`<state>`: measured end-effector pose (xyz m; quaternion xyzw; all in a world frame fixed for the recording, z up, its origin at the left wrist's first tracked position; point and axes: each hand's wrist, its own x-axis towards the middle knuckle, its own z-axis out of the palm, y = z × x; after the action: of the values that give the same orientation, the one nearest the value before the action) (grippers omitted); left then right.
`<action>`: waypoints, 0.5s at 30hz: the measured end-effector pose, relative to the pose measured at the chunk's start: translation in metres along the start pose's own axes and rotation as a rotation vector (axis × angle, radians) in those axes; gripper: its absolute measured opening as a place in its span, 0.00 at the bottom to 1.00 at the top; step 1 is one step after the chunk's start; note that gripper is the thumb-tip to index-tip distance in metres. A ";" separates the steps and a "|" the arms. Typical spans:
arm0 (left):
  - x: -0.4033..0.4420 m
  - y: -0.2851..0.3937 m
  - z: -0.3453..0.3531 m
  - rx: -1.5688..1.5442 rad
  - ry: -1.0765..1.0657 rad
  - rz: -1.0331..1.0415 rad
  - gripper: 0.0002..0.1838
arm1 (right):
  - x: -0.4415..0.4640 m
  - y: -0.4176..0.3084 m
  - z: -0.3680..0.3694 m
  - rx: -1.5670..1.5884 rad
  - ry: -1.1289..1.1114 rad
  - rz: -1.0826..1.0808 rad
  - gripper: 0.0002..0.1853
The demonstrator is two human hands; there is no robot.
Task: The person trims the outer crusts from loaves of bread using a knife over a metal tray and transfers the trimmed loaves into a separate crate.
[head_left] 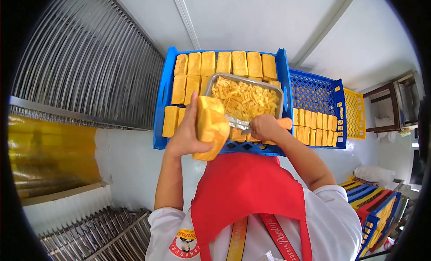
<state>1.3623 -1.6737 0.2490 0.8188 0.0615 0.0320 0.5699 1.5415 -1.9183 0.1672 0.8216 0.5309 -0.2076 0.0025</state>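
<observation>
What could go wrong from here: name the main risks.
The knife in the right hand points at the loaf in the left hand; a slip might cut those fingers.
The loaf is held up by one hand, so it could drop.
The pan seems to sit on other loaves, so a bump might spill its scraps.

Pale walls (251, 19) with raised seams rise from eleven to one o'clock, evenly lit, above a light grey floor (128, 167) that shows at eight o'clock. A metal slatted rack (94, 59) fills ten o'clock, a glossy yellow sheet (58, 149) hangs near nine, and more metal bars (103, 229) stand between seven and eight. At three o'clock stands a dark-framed stand (391, 104).
</observation>
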 end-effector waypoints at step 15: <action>0.027 -0.021 0.073 0.307 0.091 0.502 0.73 | -0.040 -0.026 -0.083 0.491 0.517 0.115 0.21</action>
<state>1.3961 -1.7303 0.2035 0.8827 -0.1134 0.1989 0.4103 1.5332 -1.9228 0.2627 0.8515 0.4013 -0.1139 -0.3177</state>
